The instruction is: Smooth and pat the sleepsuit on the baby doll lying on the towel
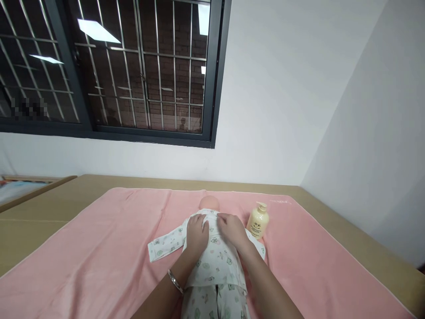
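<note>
A baby doll (209,203) lies on its back on a pink towel (99,257), head away from me, dressed in a white patterned suit (215,266). My left hand (196,233) rests on the doll's chest at the left side, fingers curled onto the cloth near the collar. My right hand (233,229) lies on the right side of the chest, fingers pressed on the fabric. A silver bracelet (175,282) sits on my left wrist. One sleeve (164,246) spreads out to the left.
A cream pump bottle (257,220) stands upright just right of the doll's head. The towel covers a tan table (43,217) set against a white wall. A barred dark window (109,71) is above, and a framed board (20,188) lies at far left.
</note>
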Tool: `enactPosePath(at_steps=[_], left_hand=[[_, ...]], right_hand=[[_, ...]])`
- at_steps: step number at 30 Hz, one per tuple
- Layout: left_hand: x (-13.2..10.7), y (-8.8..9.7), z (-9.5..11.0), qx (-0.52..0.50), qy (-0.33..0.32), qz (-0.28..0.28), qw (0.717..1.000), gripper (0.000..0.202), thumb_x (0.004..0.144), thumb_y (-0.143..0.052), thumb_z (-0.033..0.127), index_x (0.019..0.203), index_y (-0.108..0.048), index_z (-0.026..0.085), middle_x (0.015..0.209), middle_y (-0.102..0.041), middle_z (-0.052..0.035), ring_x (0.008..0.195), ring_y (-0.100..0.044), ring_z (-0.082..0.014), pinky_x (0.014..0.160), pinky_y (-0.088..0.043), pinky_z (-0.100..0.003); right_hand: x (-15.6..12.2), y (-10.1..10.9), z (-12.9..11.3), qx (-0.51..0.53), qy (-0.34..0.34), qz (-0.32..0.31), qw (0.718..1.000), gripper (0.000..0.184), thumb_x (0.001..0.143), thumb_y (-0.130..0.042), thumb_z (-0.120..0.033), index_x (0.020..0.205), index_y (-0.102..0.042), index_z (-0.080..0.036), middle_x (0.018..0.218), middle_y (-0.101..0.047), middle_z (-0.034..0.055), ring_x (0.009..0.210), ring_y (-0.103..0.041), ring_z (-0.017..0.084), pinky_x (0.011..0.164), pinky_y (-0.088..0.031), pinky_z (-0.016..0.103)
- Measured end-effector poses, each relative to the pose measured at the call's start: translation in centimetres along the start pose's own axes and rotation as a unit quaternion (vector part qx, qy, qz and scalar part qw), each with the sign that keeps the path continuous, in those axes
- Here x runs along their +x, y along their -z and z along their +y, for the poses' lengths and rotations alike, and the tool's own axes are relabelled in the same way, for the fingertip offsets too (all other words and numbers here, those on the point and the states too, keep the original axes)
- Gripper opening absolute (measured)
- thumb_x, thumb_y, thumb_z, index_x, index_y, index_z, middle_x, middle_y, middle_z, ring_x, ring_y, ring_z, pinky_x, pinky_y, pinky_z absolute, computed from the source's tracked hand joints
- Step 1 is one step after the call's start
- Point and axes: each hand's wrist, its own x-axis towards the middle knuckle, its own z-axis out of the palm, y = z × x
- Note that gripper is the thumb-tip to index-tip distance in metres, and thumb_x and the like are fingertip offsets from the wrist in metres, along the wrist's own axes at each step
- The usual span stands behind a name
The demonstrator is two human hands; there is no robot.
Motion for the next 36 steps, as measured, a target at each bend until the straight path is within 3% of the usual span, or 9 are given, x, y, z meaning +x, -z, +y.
enactPosePath(at_steps=[5,10,13,15,20,25,29,32,36], left_hand=[[-0.6,0.0,-0.3,-0.035,-0.004,0.049,0.998,0.041,0.096,-0.030,0.027,0.126,-0.056,0.016,0.132,-0.057,-0.0120,0.129,-0.047,-0.0251,0.109,-0.037,-0.048],[-1.0,0.3,-0.2,-0.054,-0.003,0.082,0.995,0.043,0.098,-0.028,0.030,0.130,-0.051,0.015,0.137,-0.054,-0.0134,0.135,-0.040,-0.0247,0.113,-0.033,-0.047],[-1.1,0.3,-0.1,-0.072,-0.003,0.101,0.992,0.044,0.098,-0.028,0.031,0.133,-0.049,0.014,0.138,-0.052,-0.0153,0.136,-0.039,-0.0262,0.113,-0.033,-0.050],[-1.2,0.2,-0.1,-0.080,-0.003,0.117,0.990,0.045,0.098,-0.028,0.033,0.134,-0.048,0.014,0.140,-0.050,-0.0164,0.137,-0.037,-0.0273,0.113,-0.031,-0.052],[-1.2,0.2,0.0,-0.083,-0.010,0.123,0.989,0.044,0.099,-0.028,0.034,0.134,-0.047,0.015,0.139,-0.049,-0.0170,0.137,-0.036,-0.0278,0.113,-0.030,-0.053],[-1.3,0.4,0.1,-0.082,-0.006,0.121,0.989,0.043,0.099,-0.029,0.034,0.132,-0.048,0.016,0.141,-0.046,-0.0177,0.137,-0.035,-0.0285,0.113,-0.029,-0.055],[-1.2,0.4,0.2,-0.081,0.000,0.114,0.990,0.040,0.098,-0.032,0.032,0.130,-0.049,0.015,0.140,-0.046,-0.0178,0.137,-0.035,-0.0289,0.113,-0.029,-0.055],[-0.8,1.6,1.3,-0.085,0.008,0.112,0.990,0.038,0.095,-0.039,0.032,0.126,-0.052,0.015,0.138,-0.047,-0.0180,0.136,-0.036,-0.0307,0.113,-0.029,-0.057],[-0.5,6.0,4.8,-0.167,-0.022,0.132,0.977,0.028,0.091,-0.051,0.034,0.113,-0.060,0.020,0.126,-0.055,-0.0134,0.125,-0.048,-0.0291,0.108,-0.038,-0.053]], right_hand=[[-0.3,-1.2,-0.8,0.042,0.042,0.105,0.993,0.047,0.094,-0.036,-0.028,0.137,-0.054,-0.018,0.141,-0.053,0.0078,0.132,-0.044,0.021,0.110,-0.030,0.033],[0.1,-3.7,-0.5,-0.012,0.051,0.051,0.997,0.046,0.094,-0.041,-0.032,0.136,-0.054,-0.015,0.149,-0.042,0.0118,0.143,-0.028,0.029,0.116,-0.020,0.047],[0.1,-4.0,-0.3,-0.004,0.046,0.110,0.993,0.047,0.094,-0.040,-0.027,0.138,-0.051,-0.015,0.151,-0.039,0.0113,0.144,-0.024,0.026,0.116,-0.019,0.046],[0.0,-4.0,-0.3,-0.006,0.048,0.146,0.988,0.049,0.092,-0.041,-0.023,0.139,-0.049,-0.013,0.152,-0.037,0.0123,0.144,-0.024,0.026,0.117,-0.019,0.046],[0.1,-4.0,-0.3,-0.010,0.068,0.088,0.994,0.042,0.092,-0.045,-0.026,0.130,-0.058,-0.016,0.144,-0.049,0.0143,0.138,-0.036,0.030,0.114,-0.022,0.053],[0.3,-4.2,0.0,0.004,0.066,0.144,0.987,0.045,0.091,-0.044,-0.023,0.133,-0.055,-0.014,0.145,-0.048,0.0137,0.138,-0.036,0.025,0.116,-0.019,0.046],[0.2,-5.3,0.3,-0.011,0.047,0.110,0.993,0.042,0.091,-0.045,-0.024,0.130,-0.057,-0.016,0.144,-0.049,0.0133,0.136,-0.038,0.026,0.116,-0.019,0.048],[0.2,-5.8,0.3,-0.009,0.042,0.112,0.993,0.042,0.093,-0.044,-0.025,0.131,-0.057,-0.016,0.143,-0.049,0.0131,0.136,-0.039,0.026,0.115,-0.020,0.047],[0.1,-5.8,0.5,-0.002,0.043,0.116,0.992,0.041,0.092,-0.045,-0.025,0.131,-0.057,-0.017,0.144,-0.049,0.0124,0.136,-0.039,0.025,0.115,-0.020,0.047]])
